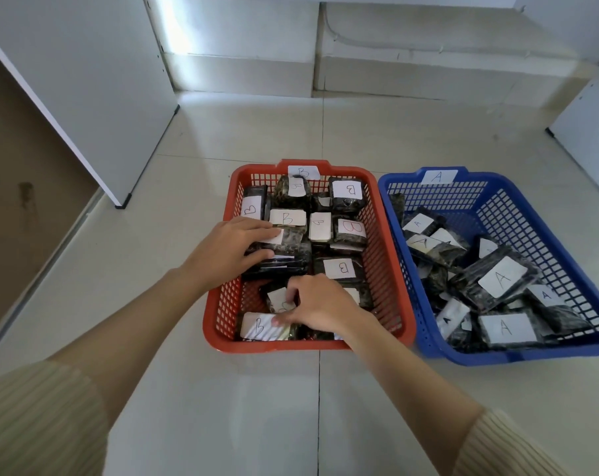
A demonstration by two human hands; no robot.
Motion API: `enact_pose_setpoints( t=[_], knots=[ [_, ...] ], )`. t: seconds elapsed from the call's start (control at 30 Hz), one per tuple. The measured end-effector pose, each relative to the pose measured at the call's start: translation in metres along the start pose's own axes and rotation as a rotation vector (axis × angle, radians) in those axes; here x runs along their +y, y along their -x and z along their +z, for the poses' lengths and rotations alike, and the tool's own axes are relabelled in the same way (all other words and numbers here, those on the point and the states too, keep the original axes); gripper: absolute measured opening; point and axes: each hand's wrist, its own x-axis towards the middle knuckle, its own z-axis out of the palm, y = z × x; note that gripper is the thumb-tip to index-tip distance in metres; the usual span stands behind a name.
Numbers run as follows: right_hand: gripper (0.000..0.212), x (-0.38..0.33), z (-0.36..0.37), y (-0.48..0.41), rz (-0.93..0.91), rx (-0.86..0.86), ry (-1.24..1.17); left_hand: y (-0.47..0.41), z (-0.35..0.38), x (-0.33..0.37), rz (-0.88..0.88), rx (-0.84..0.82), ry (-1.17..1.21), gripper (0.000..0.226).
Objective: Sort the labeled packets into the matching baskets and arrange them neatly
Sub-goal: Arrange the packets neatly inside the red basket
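Sorting: looks done; B packets (347, 192) in red basket (389, 249), A packets (502, 276) in blue basket (562, 231)
Remaining: neatening; A packets lie jumbled
Left hand (227, 250): flat on stacked B packets
Right hand (324, 304): pinches a near packet (277, 298)

A pale tiled floor (257, 125) meets a white cabinet panel (85, 80) and a stepped ledge (428, 73).

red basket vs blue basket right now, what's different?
Red basket is marked B, blue basket A. B packets in the red basket lie mostly flat in rough rows; A packets in the blue basket are heaped at angles. Left hand and right hand are in the red basket, neither in the blue. Both are plastic mesh, side by side on the floor.
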Motion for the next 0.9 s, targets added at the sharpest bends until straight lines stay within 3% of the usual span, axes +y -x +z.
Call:
enact_pose_setpoints(
  t=[0.17,0.33,0.43,0.53,0.6,0.8,0.9],
  knots=[
    [0.042,-0.008,0.000,-0.003,-0.072,-0.164,-0.025,0.000,0.000,0.002,-0.016,0.001,0.013,0.044],
    [0.025,0.008,-0.048,0.011,-0.069,-0.157,-0.098,0.000,-0.001,0.002,-0.025,0.007,0.039,0.044],
    [0.021,0.036,-0.094,0.014,0.001,-0.015,0.054,-0.001,-0.001,0.003,-0.052,0.024,0.064,0.044],
    [0.017,0.057,-0.106,0.001,0.096,0.195,0.356,-0.004,0.000,0.006,-0.063,0.029,0.084,0.044],
    [0.018,0.060,-0.098,-0.010,0.103,0.204,0.473,-0.005,-0.001,0.006,-0.067,0.018,0.104,0.043],
    [0.024,0.062,-0.093,-0.018,0.142,0.237,0.197,-0.006,-0.002,0.003,-0.073,0.001,0.156,0.042],
    [0.027,0.060,-0.083,-0.021,0.184,0.218,0.234,-0.006,-0.001,0.002,-0.078,0.005,0.166,0.042]
  ],
)
